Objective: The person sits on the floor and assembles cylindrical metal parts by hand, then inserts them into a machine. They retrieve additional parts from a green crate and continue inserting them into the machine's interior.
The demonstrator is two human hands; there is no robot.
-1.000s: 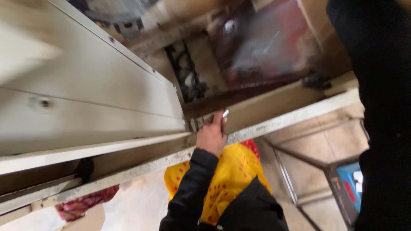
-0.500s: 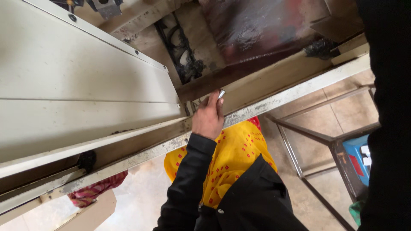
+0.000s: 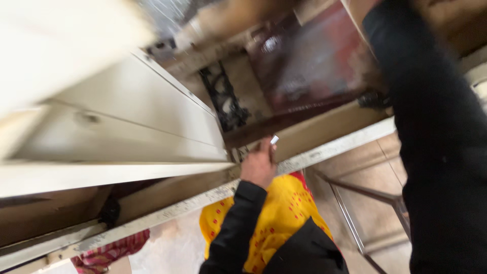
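My left hand (image 3: 258, 165) stayed closed on a small white piece (image 3: 274, 139) at the table edge (image 3: 324, 149); only the view had swung. My right sleeve (image 3: 436, 152) hid that hand.

This looks like a small tailoring or sewing workshop, though blur hides much of it. A cream-painted sewing machine body (image 3: 127, 122) fills the left of the frame, set on a worn wooden worktop (image 3: 324, 149) with a chipped pale edge that runs diagonally across the middle, and black cast-iron scrollwork (image 3: 223, 96) of the kind found on a treadle stand shows at upper centre. Yellow cloth with red dots (image 3: 284, 223) lies at lower centre, a scrap of red patterned fabric (image 3: 109, 253) sits at lower left, and a tiled floor (image 3: 370, 203) with a metal frame (image 3: 355, 203) shows at lower right.
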